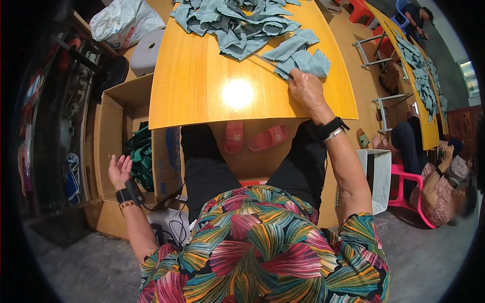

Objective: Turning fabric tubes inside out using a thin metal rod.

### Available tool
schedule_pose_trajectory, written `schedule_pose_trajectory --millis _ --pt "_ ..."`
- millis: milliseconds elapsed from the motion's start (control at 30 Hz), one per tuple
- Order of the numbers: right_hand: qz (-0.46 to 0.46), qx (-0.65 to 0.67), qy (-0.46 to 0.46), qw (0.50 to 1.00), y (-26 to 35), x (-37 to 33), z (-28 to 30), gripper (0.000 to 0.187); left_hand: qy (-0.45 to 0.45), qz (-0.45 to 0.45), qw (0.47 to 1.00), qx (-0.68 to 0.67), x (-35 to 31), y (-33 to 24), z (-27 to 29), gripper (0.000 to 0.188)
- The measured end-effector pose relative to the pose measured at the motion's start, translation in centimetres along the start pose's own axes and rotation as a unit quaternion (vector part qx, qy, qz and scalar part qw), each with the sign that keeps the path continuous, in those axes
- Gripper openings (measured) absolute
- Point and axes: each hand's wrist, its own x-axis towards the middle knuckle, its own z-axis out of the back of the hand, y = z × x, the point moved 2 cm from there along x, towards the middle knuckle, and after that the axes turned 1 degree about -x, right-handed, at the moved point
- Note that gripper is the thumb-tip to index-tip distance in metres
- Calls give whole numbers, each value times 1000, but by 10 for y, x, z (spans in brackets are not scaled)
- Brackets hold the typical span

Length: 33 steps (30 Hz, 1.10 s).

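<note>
My right hand (pixel 306 88) is closed at the near edge of a grey-green cloth piece (pixel 309 63) on the yellow wooden table (pixel 197 96). A thin strip runs from its fingertips toward the far left; I cannot make out what it is. Beyond lies a heap of similar grey-green cloth pieces (pixel 237 30). My left hand (pixel 120 170) is empty, palm up with fingers apart, off the table's left side. It is over an open cardboard box (pixel 112 131) that holds dark green cloth (pixel 141 156).
Left of the table stand a grey plastic stool (pixel 146 53) and a white plastic bag (pixel 126 22). Cables (pixel 177 227) lie near my left side. To the right, a person (pixel 429 194) sits by a pink chair (pixel 399 184) and another table (pixel 429 126) with cloth. Pink slippers (pixel 268 138) rest underneath.
</note>
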Motion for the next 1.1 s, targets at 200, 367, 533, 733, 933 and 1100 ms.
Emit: schedule_pose_trajectory --millis 200,367,533,733,933,1100 --pt "171 243 47 954 32 -29 -1 15 359 -13 929 94 -168 41 -110 31" --pt "189 374 79 905 56 -50 20 12 514 132 838 130 -241 95 -184 25" --pt "190 360 58 912 38 -64 16 13 379 -467 766 227 -236 58 -250 11" --pt "148 366 7 919 18 -70 21 13 333 -619 573 422 -203 74 -302 23" --pt "76 177 -15 981 -9 -69 15 15 313 -654 523 448 -222 108 -320 22" --pt "59 154 -17 986 -3 -69 16 16 315 -656 535 429 -206 105 -317 13"
